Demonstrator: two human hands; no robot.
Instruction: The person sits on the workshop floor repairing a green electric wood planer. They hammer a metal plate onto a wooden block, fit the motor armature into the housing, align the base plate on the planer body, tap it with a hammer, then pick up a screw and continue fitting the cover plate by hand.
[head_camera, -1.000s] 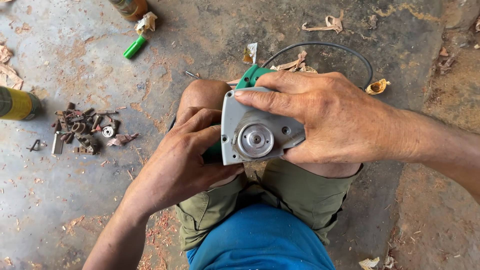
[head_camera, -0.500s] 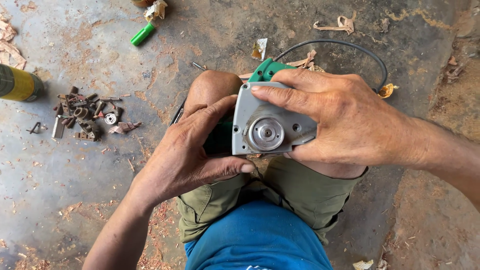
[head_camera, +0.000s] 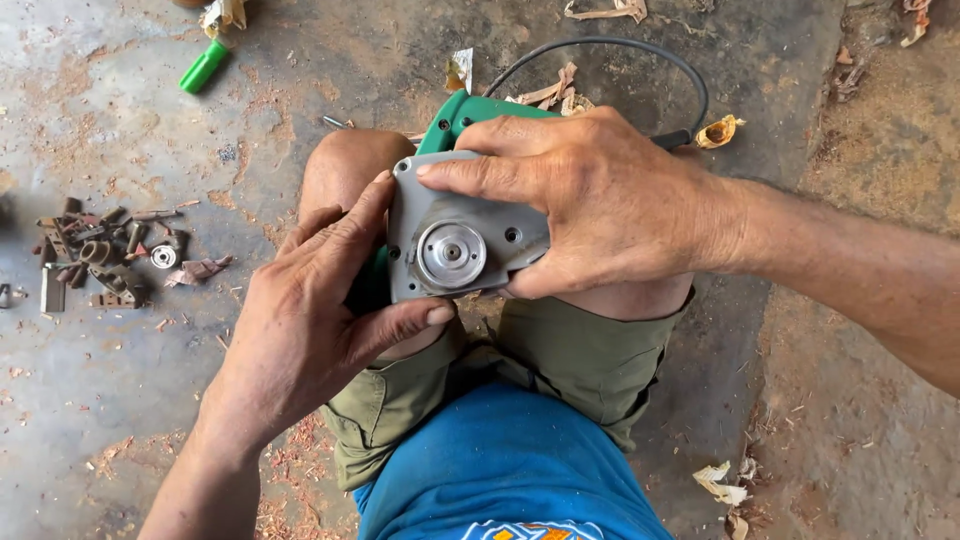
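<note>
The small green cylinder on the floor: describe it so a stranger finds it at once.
Start at the bare knee, then look up-left across the concrete floor. The green cylinder lies alone, tilted, near the top edge, far brighter than the rusty metal scraps below it.

The power tool (head_camera: 470, 120) has a green body, a grey metal faceplate (head_camera: 455, 245) and a black cord (head_camera: 640, 50). Shorts (head_camera: 570, 370) are olive, the shirt (head_camera: 500, 470) blue. A green cylinder (head_camera: 204, 66) lies apart; the small parts (head_camera: 95, 260) look rusty brown.
</note>
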